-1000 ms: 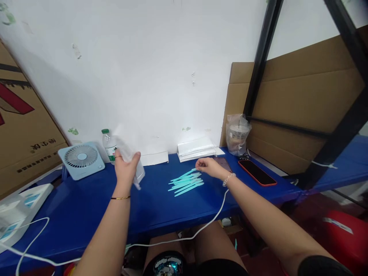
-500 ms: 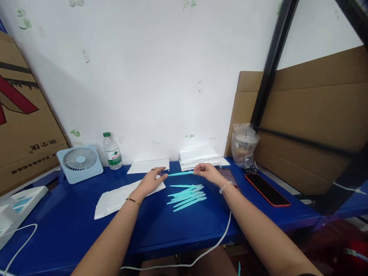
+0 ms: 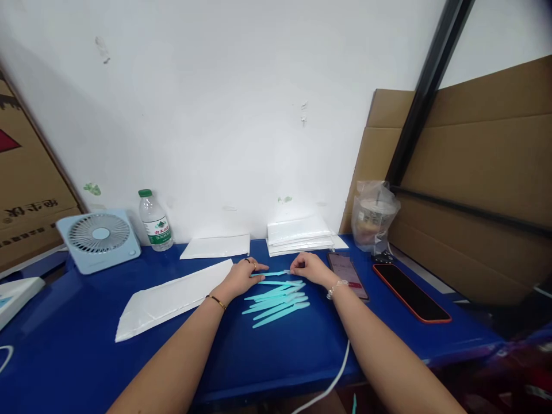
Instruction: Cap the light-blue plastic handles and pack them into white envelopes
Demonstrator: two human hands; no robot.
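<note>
Two bare hands meet over a slim turquoise stick (image 3: 272, 273) at a blue table (image 3: 259, 362), just beyond a loose pile of similar sticks (image 3: 278, 305). The right hand (image 3: 311, 269), a beaded bracelet at its wrist, pinches the stick's pale end between bunched fingertips. The left hand (image 3: 242, 278), ringed and wearing a dark band, has thumb and forefinger on either side of the other end; whether they press on it cannot be told from this angle. The stick lies almost level between them, its colored length in plain view.

Thin and straight, it looks to be molded plastic: light, fairly stiff and probably smooth enough to slide in a loose grip. Its narrow build suggests it could snap if bent hard. The colored shank seems the surest place to take hold, with a gentle pinch; the paler end, too small to make out, appears the more delicate part and calls for a light touch.

Beside the left forearm, a long white packet (image 3: 172, 299) lies slantwise, its surface slightly creased. More white packets (image 3: 298, 234) are stacked against the wall beyond the hands. A phone (image 3: 346, 275) rests just beside the right hand, with a red-edged phone (image 3: 411, 293) farther right.
</note>
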